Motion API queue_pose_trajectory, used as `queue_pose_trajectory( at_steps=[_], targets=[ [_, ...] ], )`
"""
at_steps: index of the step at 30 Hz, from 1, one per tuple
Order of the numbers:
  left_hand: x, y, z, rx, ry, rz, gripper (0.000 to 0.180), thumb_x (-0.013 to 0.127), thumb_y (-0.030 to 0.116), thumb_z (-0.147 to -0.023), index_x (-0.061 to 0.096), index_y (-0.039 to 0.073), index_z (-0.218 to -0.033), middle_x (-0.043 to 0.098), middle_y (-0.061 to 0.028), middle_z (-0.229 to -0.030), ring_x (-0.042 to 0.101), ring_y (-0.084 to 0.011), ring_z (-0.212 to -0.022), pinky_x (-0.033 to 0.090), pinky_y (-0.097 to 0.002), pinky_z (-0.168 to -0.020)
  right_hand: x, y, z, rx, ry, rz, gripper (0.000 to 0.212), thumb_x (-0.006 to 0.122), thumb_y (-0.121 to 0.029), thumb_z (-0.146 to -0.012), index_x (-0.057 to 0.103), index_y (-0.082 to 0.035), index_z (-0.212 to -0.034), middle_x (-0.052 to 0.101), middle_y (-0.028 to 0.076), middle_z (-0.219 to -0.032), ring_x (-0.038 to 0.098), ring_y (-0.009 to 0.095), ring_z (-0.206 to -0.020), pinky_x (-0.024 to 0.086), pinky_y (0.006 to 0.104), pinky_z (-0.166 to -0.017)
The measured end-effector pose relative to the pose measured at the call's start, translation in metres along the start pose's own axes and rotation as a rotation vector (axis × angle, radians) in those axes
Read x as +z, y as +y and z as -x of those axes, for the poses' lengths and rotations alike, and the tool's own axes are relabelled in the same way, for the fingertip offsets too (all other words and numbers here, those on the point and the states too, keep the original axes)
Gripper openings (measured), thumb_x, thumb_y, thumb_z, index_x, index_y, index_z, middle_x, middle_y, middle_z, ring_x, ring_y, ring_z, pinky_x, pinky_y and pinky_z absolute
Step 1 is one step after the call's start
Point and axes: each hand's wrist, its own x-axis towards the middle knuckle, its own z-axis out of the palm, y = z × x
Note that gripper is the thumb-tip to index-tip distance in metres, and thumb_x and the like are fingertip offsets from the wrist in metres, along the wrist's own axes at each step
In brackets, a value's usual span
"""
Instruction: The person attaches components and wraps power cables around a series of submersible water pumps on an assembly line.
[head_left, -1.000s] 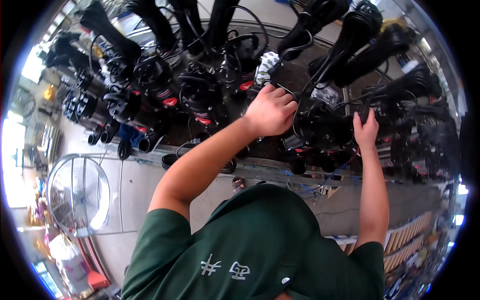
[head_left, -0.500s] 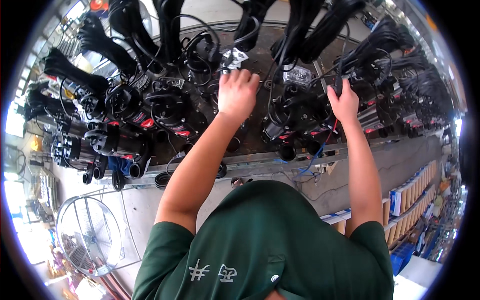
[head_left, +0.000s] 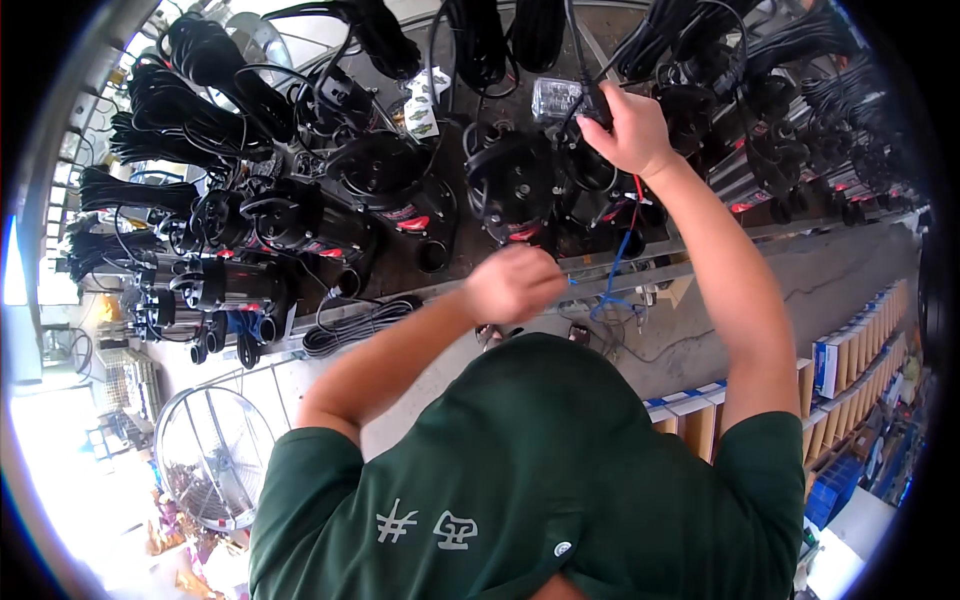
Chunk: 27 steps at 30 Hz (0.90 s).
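Observation:
My right hand (head_left: 632,132) is closed around a black cable plug (head_left: 596,104), its cable running up toward the far side. Below the wrist a red wire (head_left: 637,200) hangs down, and a blue wire (head_left: 616,277) trails over the bench's front edge. My left hand (head_left: 515,284) is in front of that edge, fingers curled and smeared by motion; whether it holds anything cannot be made out. Closest to it stands a black motor pump (head_left: 512,185) with a red label. Another black pump (head_left: 385,180) leans just to the left.
More pumps (head_left: 310,220) crowd the dark bench on both sides, with bundled black cables (head_left: 205,60) behind them. A clear plastic packet (head_left: 555,98) and a white printed sheet (head_left: 421,104) lie among them. A cable coil (head_left: 360,325) sits at the front edge. Cartons (head_left: 690,410) and a floor fan (head_left: 213,455) stand nearby.
My left hand has drawn back from the far part of the bench to its front edge. My right hand keeps the plug and is farther left and higher in view; the view has shifted.

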Motion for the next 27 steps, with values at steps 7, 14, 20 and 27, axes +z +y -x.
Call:
queue_pose_trajectory(
  at_steps=[7, 14, 20, 27],
  targets=[
    [0.138, -0.012, 0.023, -0.444, -0.238, -0.101, 0.02, 0.073, 0.021, -0.084, 0.068, 0.01, -0.101, 0.064, -0.0041, -0.112, 0.056, -0.0269, -0.121, 0.042, -0.0458, -0.105, 0.004, 0.003, 0.009, -0.045, 0.136, -0.063, 0.033, 0.076, -0.027, -0.086, 0.061, -0.003, -0.102, 0.065, 0.011, -0.071, 0.067, 0.033, -0.062, 0.052, 0.0397, -0.056],
    [0.15, -0.008, 0.027, -0.565, -0.282, -0.15, 0.022, 0.074, 0.017, -0.083, 0.068, 0.011, -0.103, 0.063, -0.0032, -0.112, 0.055, -0.0256, -0.123, 0.04, -0.0456, -0.107, 0.006, 0.005, 0.009, -0.065, 0.225, -0.033, 0.036, 0.078, -0.032, -0.085, 0.057, -0.005, -0.096, 0.06, 0.009, -0.062, 0.065, 0.031, -0.058, 0.051, 0.0397, -0.052],
    [0.105, 0.015, -0.039, -0.493, 0.044, -0.19, 0.027, 0.078, 0.008, -0.076, 0.07, 0.009, -0.101, 0.066, -0.005, -0.114, 0.061, -0.029, -0.114, 0.046, -0.0451, -0.098, 0.008, 0.004, 0.007, -0.114, 0.286, -0.045, 0.036, 0.078, -0.032, -0.084, 0.054, -0.007, -0.092, 0.062, 0.008, -0.064, 0.066, 0.03, -0.059, 0.053, 0.04, -0.052],
    [-0.021, -0.038, -0.153, -0.789, 0.254, -0.868, 0.027, 0.07, 0.033, -0.091, 0.073, 0.009, -0.102, 0.072, -0.012, -0.105, 0.066, -0.0359, -0.101, 0.048, -0.0459, -0.089, 0.004, 0.007, 0.008, -0.101, 0.285, -0.099, 0.035, 0.076, -0.033, -0.087, 0.054, -0.006, -0.093, 0.064, 0.009, -0.068, 0.067, 0.03, -0.06, 0.053, 0.0417, -0.054]
  ],
)
